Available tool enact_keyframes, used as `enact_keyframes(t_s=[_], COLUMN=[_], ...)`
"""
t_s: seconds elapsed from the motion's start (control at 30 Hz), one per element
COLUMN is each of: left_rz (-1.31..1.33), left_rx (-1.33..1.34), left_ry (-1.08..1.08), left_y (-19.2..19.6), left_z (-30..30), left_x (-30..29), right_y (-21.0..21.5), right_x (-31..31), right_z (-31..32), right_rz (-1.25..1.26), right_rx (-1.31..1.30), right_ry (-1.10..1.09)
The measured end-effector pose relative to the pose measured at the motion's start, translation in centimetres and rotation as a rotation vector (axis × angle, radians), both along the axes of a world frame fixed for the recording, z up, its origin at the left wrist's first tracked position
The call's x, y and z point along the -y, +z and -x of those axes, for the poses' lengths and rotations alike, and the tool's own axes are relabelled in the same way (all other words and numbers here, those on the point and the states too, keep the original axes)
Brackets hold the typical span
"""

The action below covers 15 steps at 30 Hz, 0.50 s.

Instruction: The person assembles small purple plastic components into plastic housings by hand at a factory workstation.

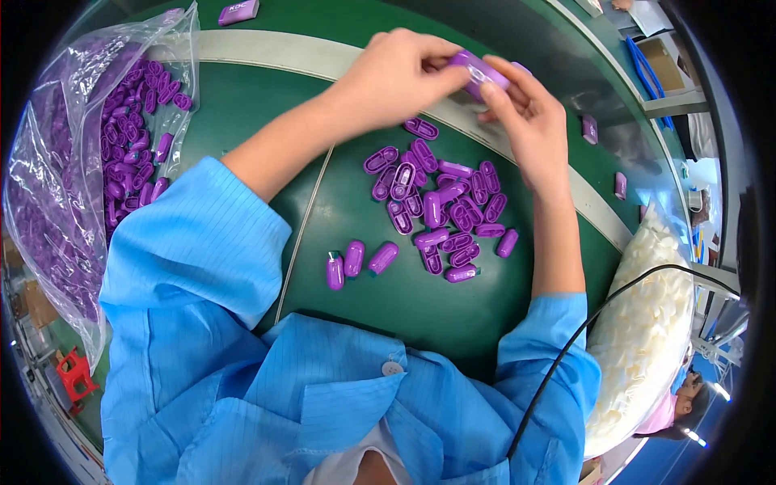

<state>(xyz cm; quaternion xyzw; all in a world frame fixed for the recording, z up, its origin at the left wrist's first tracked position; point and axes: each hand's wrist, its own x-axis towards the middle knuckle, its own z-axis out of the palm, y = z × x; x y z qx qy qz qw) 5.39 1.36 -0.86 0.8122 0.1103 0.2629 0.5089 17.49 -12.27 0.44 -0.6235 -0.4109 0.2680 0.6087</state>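
Note:
Both my hands are raised over the grey rail at the far side of the table, closed on one glossy purple plastic case. My left hand pinches its left end between thumb and fingers. Against its right end press the thumb and fingers of my right hand, slightly blurred. A bit of purple shows behind the right fingers; I cannot tell whether it is a separate piece. Below my hands lies a loose pile of purple oval shells, some hollow side up, others smooth side up. Several closed purple pieces lie apart, nearer to me.
A clear plastic bag of purple shells lies open at left. At right stands a bag of cream-coloured pieces, with a black cable in front. Beyond the grey rail, purple cases sit on a green belt surface.

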Motion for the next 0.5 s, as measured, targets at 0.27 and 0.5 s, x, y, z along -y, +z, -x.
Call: enact_keyframes(t_s=[0.27,0.5], left_rz=[-0.591,-0.671], left_rx=[-0.099,-0.007], left_ry=[0.327,-0.094], left_y=[-0.6,0.1], left_z=[-2.1,2.8], left_x=[-4.4,-0.7], right_y=[-3.7,-2.2], right_x=[-0.9,1.6], right_z=[-9.5,-3.8], right_rz=[0.351,0.245], right_rx=[0.984,0.728], right_ry=[-0.425,-0.422])
